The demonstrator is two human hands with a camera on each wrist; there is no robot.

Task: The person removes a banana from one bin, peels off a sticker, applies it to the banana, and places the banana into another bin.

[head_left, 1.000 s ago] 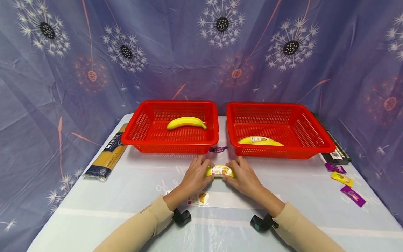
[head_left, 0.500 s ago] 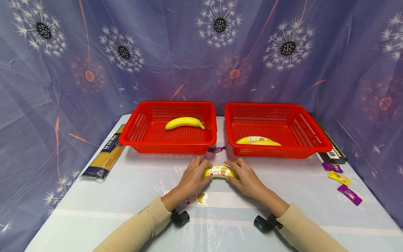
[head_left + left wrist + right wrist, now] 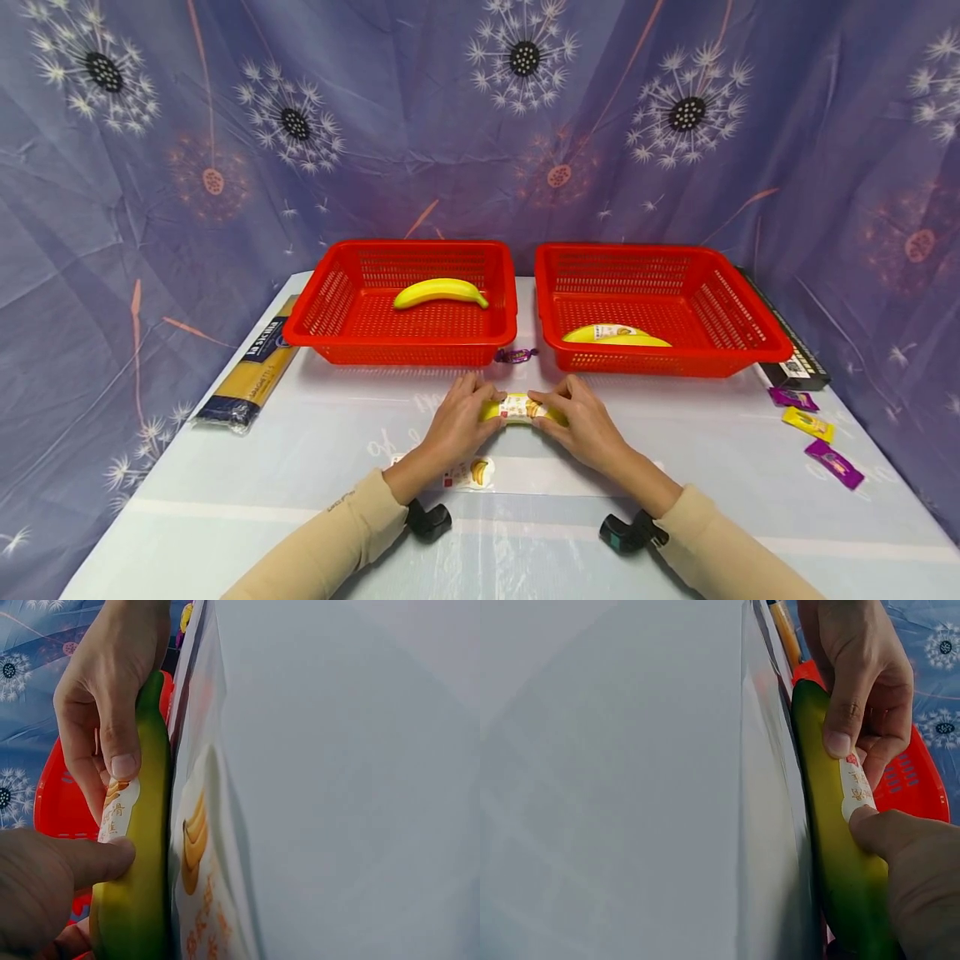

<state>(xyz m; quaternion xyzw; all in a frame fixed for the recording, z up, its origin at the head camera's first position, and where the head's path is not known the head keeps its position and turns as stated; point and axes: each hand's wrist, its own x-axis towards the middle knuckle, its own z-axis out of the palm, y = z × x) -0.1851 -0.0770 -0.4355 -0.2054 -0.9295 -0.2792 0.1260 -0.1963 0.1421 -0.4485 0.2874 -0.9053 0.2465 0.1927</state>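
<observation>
A yellow banana lies crosswise on the table, with a white printed sticker across its middle. My left hand grips its left part, thumb on the near side and fingers on the far side. From the other side my right hand pinches the banana, its fingertips at the sticker's right end. In the left wrist view, the right thumb touches the sticker's edge. The left thumb lies by the sticker's other end in the right wrist view. Fingertips behind the banana are partly hidden.
A backing strip with a banana sticker lies nearer me. Two red baskets stand behind, holding bananas. A wrapped candy lies between them. Spaghetti is at left; several candies and a black box at right.
The head view has shifted slightly. My right hand's fingertips have slid a little left, over the sticker's right end. The left hand keeps its grip on the banana.
</observation>
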